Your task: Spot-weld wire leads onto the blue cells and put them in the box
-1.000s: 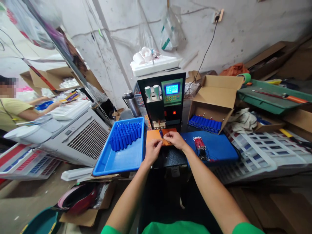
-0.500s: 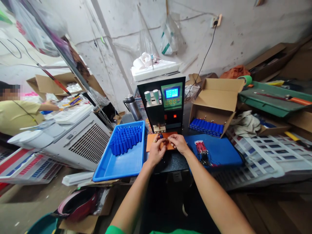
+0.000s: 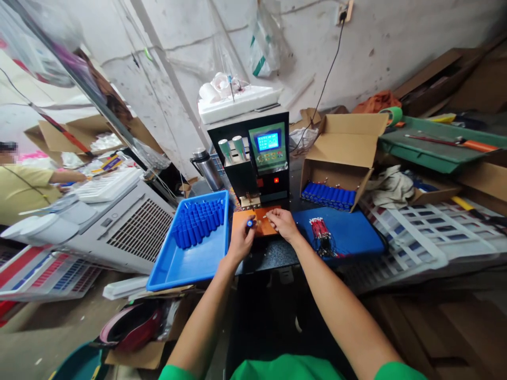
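My left hand [image 3: 240, 236] is closed round a blue cylindrical battery cell [image 3: 250, 224], its end turned toward me, over the orange work plate [image 3: 264, 227]. My right hand [image 3: 282, 222] pinches a small pale thing, too tiny to name, just right of the cell. Behind both hands stands a black spot welder [image 3: 270, 185] with a lit display [image 3: 268, 141]; its electrodes [image 3: 249, 201] are above the plate's rear edge. More blue cells [image 3: 198, 222] stand in rows in a blue tray [image 3: 185, 267] to the left. Red and black wires [image 3: 321, 232] with white connectors lie on a blue surface [image 3: 348, 227] at right.
An open cardboard box [image 3: 350, 140] holds more blue cells with wires at back right. A steel flask [image 3: 206, 168] stands left of the welder. White plastic crates [image 3: 412, 237] and a green tray [image 3: 447, 145] fill the right side. Another person [image 3: 27, 190] works at far left.
My hands have drawn apart. The blue cell in my left hand has come away from the electrodes and tipped so its end shows. The camera view has shifted slightly.
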`<state>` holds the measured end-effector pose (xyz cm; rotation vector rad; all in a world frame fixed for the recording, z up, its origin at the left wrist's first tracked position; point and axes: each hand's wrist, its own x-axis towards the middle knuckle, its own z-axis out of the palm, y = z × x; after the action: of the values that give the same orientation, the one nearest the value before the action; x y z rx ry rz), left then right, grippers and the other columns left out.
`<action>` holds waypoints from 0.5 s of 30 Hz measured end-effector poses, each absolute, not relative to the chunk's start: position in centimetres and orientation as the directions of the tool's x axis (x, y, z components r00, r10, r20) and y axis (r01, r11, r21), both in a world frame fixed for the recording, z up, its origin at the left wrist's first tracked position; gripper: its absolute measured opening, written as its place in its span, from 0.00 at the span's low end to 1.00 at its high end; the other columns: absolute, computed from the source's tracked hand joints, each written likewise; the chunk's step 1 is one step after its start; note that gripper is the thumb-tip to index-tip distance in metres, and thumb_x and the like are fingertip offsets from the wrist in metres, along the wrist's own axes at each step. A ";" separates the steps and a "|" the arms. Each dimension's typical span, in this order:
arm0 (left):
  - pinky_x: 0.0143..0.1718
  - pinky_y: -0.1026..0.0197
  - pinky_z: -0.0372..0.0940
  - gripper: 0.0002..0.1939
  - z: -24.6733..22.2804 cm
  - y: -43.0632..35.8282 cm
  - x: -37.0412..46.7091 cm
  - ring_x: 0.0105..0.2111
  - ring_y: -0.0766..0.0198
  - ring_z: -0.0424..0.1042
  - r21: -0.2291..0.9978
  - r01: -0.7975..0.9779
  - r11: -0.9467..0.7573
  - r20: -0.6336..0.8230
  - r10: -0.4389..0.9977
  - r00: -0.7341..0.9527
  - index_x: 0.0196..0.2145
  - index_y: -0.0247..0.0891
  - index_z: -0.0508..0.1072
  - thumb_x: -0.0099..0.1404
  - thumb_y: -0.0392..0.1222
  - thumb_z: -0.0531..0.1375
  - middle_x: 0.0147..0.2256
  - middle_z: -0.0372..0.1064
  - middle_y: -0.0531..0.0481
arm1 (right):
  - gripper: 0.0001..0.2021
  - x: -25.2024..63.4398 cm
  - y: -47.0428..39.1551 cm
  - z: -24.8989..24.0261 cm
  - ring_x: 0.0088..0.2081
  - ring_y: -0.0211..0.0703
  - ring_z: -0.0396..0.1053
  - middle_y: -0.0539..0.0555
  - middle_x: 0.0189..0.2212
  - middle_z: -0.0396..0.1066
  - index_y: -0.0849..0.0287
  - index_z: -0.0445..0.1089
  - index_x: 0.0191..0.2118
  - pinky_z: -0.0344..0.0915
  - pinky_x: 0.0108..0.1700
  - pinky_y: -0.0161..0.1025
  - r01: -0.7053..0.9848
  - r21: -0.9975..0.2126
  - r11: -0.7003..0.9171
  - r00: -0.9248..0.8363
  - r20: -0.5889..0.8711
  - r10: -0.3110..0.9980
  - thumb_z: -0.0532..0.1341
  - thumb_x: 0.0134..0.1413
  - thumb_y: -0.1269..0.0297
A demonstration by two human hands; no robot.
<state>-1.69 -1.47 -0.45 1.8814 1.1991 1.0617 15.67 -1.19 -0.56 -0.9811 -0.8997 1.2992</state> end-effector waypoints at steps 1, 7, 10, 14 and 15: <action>0.48 0.56 0.68 0.20 -0.4 -1.2 -1.6 0.43 0.58 0.74 0.858 0.386 -0.340 0.264 0.935 0.235 0.52 0.35 0.70 0.66 0.46 0.57 0.43 0.75 0.44 | 0.18 15.6 -1.1 -0.6 0.15 0.29 0.52 0.43 0.15 0.58 0.58 0.65 0.24 0.45 0.16 0.29 -0.344 -0.939 0.016 0.076 -0.011 0.997 0.68 0.39 0.48; 0.39 0.59 0.68 0.17 0.2 0.7 -1.1 0.33 0.60 0.73 0.871 0.389 -0.301 0.190 0.936 0.297 0.43 0.35 0.75 0.62 0.50 0.60 0.32 0.73 0.48 | 0.18 15.5 -0.9 -0.9 0.15 0.29 0.51 0.43 0.14 0.58 0.59 0.66 0.24 0.46 0.16 0.30 -0.316 -0.949 0.021 0.097 -0.010 0.995 0.68 0.38 0.49; 0.38 0.60 0.67 0.16 -0.2 1.3 -1.0 0.35 0.61 0.72 0.884 0.363 -0.296 0.180 0.931 0.319 0.42 0.35 0.74 0.62 0.49 0.60 0.34 0.73 0.48 | 0.18 15.5 -0.9 -0.9 0.15 0.29 0.51 0.43 0.14 0.59 0.58 0.65 0.23 0.46 0.16 0.30 -0.283 -0.959 0.010 0.103 -0.020 0.994 0.67 0.40 0.49; 0.39 0.60 0.67 0.15 -1.1 1.3 -0.8 0.36 0.61 0.73 0.904 0.325 -0.278 0.187 0.940 0.284 0.43 0.36 0.73 0.64 0.47 0.58 0.36 0.75 0.47 | 0.17 15.3 -0.9 -0.7 0.15 0.29 0.51 0.43 0.13 0.59 0.58 0.65 0.24 0.46 0.16 0.30 -0.250 -0.968 -0.003 0.126 -0.036 0.991 0.66 0.41 0.50; 0.40 0.60 0.67 0.14 -1.3 1.2 -0.7 0.37 0.61 0.73 0.898 0.331 -0.289 0.205 0.942 0.266 0.43 0.36 0.73 0.64 0.47 0.58 0.37 0.75 0.47 | 0.17 15.2 -0.9 -0.7 0.15 0.29 0.51 0.43 0.13 0.59 0.58 0.65 0.24 0.47 0.16 0.30 -0.244 -0.970 -0.005 0.134 -0.038 0.990 0.66 0.41 0.50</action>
<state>-0.70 1.16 -1.35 1.7767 1.1638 1.0160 15.19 -0.94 -0.69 -1.1049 -0.9189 1.2295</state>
